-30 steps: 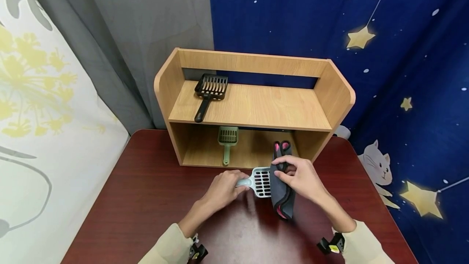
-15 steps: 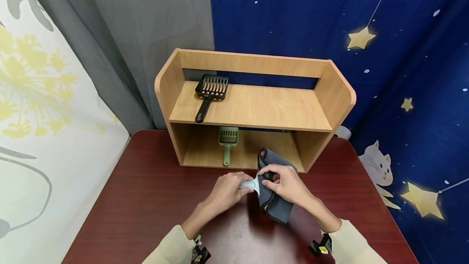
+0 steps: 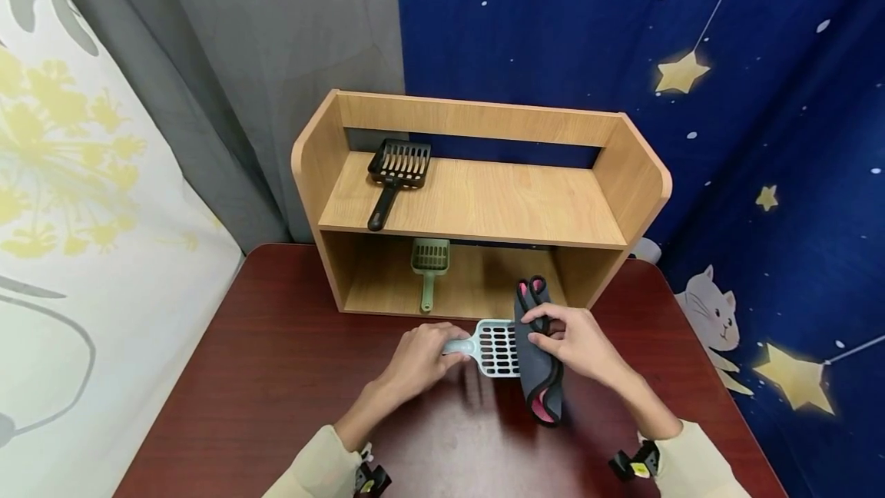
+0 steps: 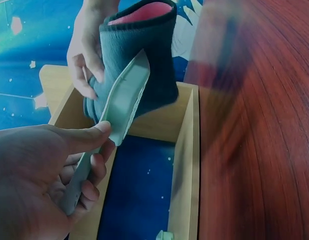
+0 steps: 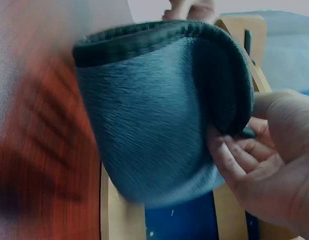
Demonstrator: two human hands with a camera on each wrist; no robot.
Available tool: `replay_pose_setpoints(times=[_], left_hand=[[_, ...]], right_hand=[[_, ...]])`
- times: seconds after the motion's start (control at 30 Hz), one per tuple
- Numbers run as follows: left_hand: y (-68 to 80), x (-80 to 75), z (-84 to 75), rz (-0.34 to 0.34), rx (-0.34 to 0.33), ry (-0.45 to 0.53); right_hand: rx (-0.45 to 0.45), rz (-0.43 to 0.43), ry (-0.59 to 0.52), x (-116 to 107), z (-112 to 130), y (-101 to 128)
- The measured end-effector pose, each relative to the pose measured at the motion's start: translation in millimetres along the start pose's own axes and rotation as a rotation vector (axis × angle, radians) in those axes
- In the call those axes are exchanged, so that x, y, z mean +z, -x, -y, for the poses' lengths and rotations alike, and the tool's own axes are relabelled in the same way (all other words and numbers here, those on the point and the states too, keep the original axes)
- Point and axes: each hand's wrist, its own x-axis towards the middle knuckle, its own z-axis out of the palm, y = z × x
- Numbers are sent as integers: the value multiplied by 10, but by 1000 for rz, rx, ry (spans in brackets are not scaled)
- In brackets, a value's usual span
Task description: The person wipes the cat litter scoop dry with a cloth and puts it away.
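Note:
My left hand (image 3: 419, 357) grips a pale blue litter scoop (image 3: 472, 346) by its handle, the slotted head pointing right. In the left wrist view the scoop (image 4: 127, 95) shows side-on, thumb along the handle. My right hand (image 3: 579, 340) pinches a folded dark grey cloth (image 3: 536, 367) with black edging and a pink inner side. This cloth overlaps the far end of the scoop's head and hides its tip. The right wrist view shows the cloth (image 5: 144, 115) bent over in a curve, with fingers at its fold. Both things are held above the table.
A two-tier wooden shelf (image 3: 512, 202) stands at the back of the dark red table (image 3: 276, 375). On its upper board lies a black slotted scoop (image 3: 384, 207); on the lower one, a green scoop (image 3: 428, 290). Curtains hang behind and to the sides.
The cloth in my right hand slid left over the scoop's head, covering it, then came back right, baring the slots again. My left hand and the scoop stay in nearly the same place.

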Motion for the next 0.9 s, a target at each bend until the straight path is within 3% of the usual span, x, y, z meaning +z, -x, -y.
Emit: replay_pose_setpoints(times=[0.2, 0.4, 0.7, 0.9], left_hand=[[3, -49, 74, -2, -17, 17], [5, -115, 143, -40, -14, 21], [-4, -184, 180, -79, 21, 74], [-28, -176, 176, -92, 102, 150]], right_hand=[[37, -10, -260, -193, -155, 70], [18, -26, -525, -365, -339, 105], [-34, 98, -869, -459, -471, 47], [-67, 224, -1020, -379, -467, -94]])
